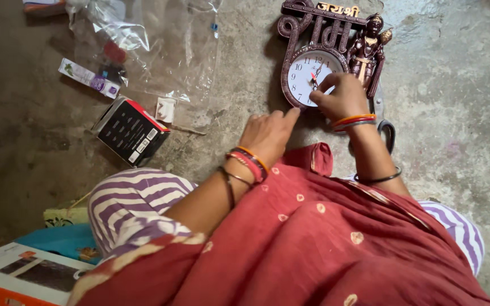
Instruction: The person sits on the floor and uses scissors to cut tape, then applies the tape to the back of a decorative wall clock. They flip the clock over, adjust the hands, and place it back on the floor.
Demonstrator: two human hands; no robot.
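Both hands worked the wall clock (pixel 313 73) lying on the concrete floor (pixel 455 141): right hand (pixel 341 96) pinched its hands, left hand (pixel 267 133) steadied the rim with one fingertip; next needed fine turning

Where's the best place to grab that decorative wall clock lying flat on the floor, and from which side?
Probably the wall clock is best taken by its round brown rim at the lower left, coming from the near side. The left hand already touches that edge, while the top lettering and side figurine look thin and breakable.
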